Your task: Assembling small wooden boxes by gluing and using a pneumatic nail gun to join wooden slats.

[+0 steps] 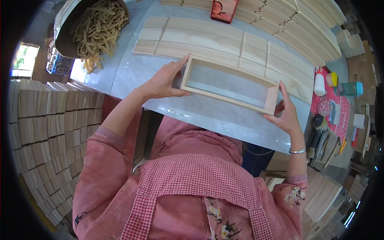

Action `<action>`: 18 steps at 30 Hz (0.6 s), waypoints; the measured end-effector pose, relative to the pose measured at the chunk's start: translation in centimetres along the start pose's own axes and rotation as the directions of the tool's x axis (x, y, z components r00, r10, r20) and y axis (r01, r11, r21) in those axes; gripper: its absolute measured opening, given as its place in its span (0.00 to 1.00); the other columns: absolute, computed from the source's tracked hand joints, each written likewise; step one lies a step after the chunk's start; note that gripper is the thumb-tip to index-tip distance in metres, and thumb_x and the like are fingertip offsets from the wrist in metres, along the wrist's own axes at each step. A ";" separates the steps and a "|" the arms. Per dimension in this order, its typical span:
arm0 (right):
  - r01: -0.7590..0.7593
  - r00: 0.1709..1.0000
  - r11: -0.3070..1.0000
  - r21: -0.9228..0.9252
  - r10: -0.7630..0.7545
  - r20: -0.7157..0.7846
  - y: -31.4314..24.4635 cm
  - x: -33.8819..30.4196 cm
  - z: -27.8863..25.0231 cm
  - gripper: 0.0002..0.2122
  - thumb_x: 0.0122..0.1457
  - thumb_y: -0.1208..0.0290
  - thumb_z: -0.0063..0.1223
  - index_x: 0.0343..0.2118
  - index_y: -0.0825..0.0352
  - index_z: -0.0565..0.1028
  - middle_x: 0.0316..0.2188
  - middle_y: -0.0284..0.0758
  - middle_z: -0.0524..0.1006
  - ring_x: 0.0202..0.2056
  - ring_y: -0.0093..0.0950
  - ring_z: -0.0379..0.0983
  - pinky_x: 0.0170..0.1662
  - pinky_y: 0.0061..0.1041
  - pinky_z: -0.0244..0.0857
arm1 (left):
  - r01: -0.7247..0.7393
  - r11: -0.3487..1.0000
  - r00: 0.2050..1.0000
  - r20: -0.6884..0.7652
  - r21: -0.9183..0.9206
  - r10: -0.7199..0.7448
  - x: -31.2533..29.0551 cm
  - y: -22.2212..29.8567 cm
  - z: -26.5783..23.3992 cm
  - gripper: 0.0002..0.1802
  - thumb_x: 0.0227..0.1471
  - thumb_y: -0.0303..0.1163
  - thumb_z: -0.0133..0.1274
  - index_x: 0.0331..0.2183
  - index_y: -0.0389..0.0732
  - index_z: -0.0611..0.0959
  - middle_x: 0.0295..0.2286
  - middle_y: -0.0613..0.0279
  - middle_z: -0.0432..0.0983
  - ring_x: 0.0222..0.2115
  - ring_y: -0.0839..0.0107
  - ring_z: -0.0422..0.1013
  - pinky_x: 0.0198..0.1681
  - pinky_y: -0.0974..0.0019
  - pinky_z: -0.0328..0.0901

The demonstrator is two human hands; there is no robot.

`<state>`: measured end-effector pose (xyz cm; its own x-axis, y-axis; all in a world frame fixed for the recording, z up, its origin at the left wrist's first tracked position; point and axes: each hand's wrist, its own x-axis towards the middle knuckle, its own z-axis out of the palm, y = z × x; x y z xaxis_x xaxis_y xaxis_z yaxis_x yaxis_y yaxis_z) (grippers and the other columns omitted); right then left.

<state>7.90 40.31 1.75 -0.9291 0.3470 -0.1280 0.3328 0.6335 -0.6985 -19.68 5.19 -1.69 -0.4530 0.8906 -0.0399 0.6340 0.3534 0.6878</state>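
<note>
Between my two hands is a long, shallow rectangular wooden frame (pixel 272 98) with pale thin walls, and the tabletop shows through its middle. My left hand (pixel 165 82) grips its left end, index finger at the far corner and thumb at the near one. Around the right end my right hand (pixel 287 114) holds on with thumb and fingers, some of them hidden behind the end wall. Just beyond the frame, flat pale wooden boards (pixel 202 34) lie in rows, long ones in the middle and shorter ones toward both sides.
The pale table (pixel 172 107) lies under it all. Wooden pieces stand stacked high at left (pixel 48 120). A wide container (pixel 64 38) spills beige strips (pixel 100 30). At the back are a red-edged phone (pixel 224 10) and piled boards (pixel 280 28). A white bottle (pixel 319 85) stands right.
</note>
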 end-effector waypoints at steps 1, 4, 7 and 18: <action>-0.009 1.000 1.000 0.011 0.009 -0.001 -0.2 -0.1 0.1 0.58 0.33 0.77 0.77 0.71 0.61 0.53 0.61 0.40 0.71 0.30 0.27 0.71 0.34 0.23 0.69 | 0.005 1.000 1.000 -0.005 0.005 -0.005 -0.1 0.1 0.0 0.64 0.37 0.39 0.74 0.69 0.41 0.53 0.42 0.48 0.74 0.40 0.54 0.69 0.48 0.57 0.65; -0.026 1.000 1.000 0.018 0.026 -0.001 -0.4 -0.3 0.2 0.56 0.35 0.77 0.76 0.71 0.63 0.53 0.60 0.40 0.71 0.31 0.29 0.71 0.35 0.24 0.69 | -0.087 0.994 0.995 -0.044 0.071 0.090 -0.6 -0.4 -0.1 0.63 0.37 0.36 0.72 0.68 0.40 0.54 0.44 0.44 0.74 0.41 0.52 0.69 0.48 0.56 0.65; 0.097 0.992 0.991 -0.093 -0.103 -0.066 1.8 -0.4 1.3 0.56 0.34 0.79 0.75 0.70 0.65 0.53 0.59 0.40 0.71 0.32 0.30 0.71 0.36 0.24 0.69 | -0.024 0.997 0.999 0.022 0.072 0.022 -1.4 0.0 -0.5 0.61 0.39 0.39 0.71 0.69 0.43 0.55 0.56 0.48 0.69 0.52 0.50 0.67 0.59 0.54 0.61; -0.030 0.993 0.992 0.126 0.044 -0.112 1.5 -4.0 0.8 0.56 0.34 0.82 0.70 0.71 0.66 0.52 0.61 0.42 0.70 0.32 0.28 0.71 0.39 0.25 0.68 | 0.774 0.610 0.517 -0.723 0.167 -0.459 -4.7 -12.9 -12.8 0.17 0.53 0.36 0.58 0.43 0.39 0.82 0.34 0.58 0.80 0.33 0.59 0.76 0.40 0.59 0.71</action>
<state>11.97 39.26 0.66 -0.8897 0.4497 -0.0788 0.3371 0.5306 -0.7777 -33.78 -7.21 -1.06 -0.9779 0.0919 0.1876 0.1410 0.9531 0.2678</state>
